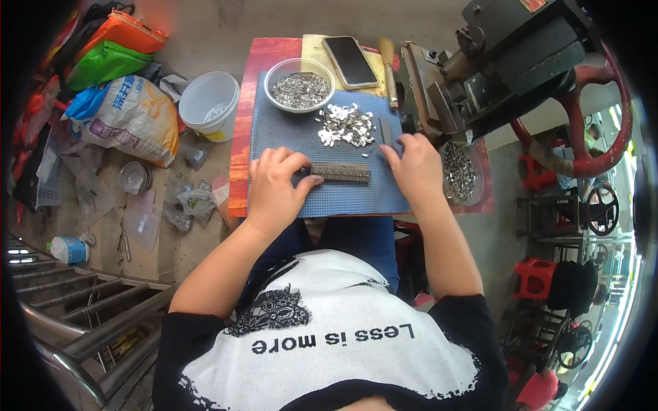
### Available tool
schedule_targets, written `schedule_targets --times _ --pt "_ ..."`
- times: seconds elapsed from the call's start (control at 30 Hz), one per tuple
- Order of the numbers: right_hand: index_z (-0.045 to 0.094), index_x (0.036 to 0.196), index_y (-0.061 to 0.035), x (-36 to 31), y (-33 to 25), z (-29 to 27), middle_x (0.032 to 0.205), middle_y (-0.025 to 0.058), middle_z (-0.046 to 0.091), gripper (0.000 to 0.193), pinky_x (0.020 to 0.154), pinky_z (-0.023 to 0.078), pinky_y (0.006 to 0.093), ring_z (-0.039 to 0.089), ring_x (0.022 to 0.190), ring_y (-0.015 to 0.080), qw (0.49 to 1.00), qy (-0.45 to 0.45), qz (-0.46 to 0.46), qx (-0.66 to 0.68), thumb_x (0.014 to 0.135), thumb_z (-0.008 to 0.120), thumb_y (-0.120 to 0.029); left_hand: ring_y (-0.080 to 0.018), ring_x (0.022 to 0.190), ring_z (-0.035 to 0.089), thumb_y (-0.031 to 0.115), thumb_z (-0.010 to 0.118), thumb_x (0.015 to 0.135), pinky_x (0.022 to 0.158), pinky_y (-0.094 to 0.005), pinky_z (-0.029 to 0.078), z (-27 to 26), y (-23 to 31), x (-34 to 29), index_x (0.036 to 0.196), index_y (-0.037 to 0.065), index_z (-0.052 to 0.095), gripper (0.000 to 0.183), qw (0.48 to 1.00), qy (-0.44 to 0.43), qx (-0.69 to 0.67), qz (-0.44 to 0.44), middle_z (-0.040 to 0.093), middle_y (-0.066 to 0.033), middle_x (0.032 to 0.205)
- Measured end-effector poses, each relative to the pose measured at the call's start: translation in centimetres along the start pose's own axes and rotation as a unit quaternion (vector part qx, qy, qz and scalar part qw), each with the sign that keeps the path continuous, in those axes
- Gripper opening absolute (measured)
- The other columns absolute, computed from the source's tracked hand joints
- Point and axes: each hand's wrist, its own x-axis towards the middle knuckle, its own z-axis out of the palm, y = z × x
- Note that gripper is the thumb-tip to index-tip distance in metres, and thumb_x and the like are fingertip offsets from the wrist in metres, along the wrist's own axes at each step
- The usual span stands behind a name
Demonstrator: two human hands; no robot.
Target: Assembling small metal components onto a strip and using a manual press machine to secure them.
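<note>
My left hand (pixel 277 185) grips the left end of a slotted grey metal block (pixel 340 172), its thumb along the near side. The block lies crosswise on a blue ribbed mat (pixel 343 202). At the mat's right edge my right hand (pixel 419 168) has thumb and forefinger closed about the lower end of a flat grey metal strip (pixel 386 130); the exact contact is partly hidden. Beyond the block is a loose pile of small white and silvery pieces (pixel 346 125). A clear round tub (pixel 329 99) full of small metal pieces stands behind it.
A smartphone (pixel 349 60) and a brush (pixel 388 65) lie at the table's back. On the right stand a dark machine press with a red handwheel (pixel 582 164) and another tub of metal pieces (pixel 460 175). White bucket (pixel 209 103), sacks (pixel 130 120) and a metal rack (pixel 68 329) fill the left.
</note>
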Motion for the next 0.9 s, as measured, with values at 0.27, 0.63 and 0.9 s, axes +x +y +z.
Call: schedule_targets --times 0.27,0.63,0.9 --pt "0.069 0.091 0.0029 -1.5 1.8 0.2 0.087 0.0181 0.066 0.028 0.073 0.054 0.0411 0.066 0.08 0.0333 0.992 0.007 0.073 0.102 0.081 0.074 -0.023 -0.0265 0.093 0.057 0.024 0.079 0.08 0.085 -0.0393 0.04 0.1 0.1 0.2 0.094 0.008 0.072 0.022 1.0 0.01 -0.006 0.009 0.065 -0.0053 0.092" --pt "0.071 0.1 -0.0005 -0.5 -1.5 -0.9 0.097 0.0117 0.066 0.025 0.076 0.056 0.0353 0.067 0.085 0.0286 0.94 -0.125 -0.212 0.238 0.076 0.078 -0.008 -0.0281 0.088 0.059 0.02 0.066 0.093 0.082 -0.0402 0.042 0.3 -0.1 -0.5 0.093 0.006 0.075 0.017 0.999 0.028 -0.036 -0.003 0.067 -0.0072 0.087" --pt "0.071 0.098 -0.0001 -0.2 -1.6 -0.7 0.097 0.0118 0.065 0.023 0.076 0.056 0.036 0.067 0.085 0.029 0.932 -0.153 -0.224 0.241 0.077 0.077 -0.007 -0.027 0.09 0.058 0.027 0.072 0.089 0.083 -0.0399 0.042 0.1 0.3 -0.3 0.094 0.007 0.075 0.021 1.0 0.013 -0.023 -0.015 0.066 -0.0058 0.088"
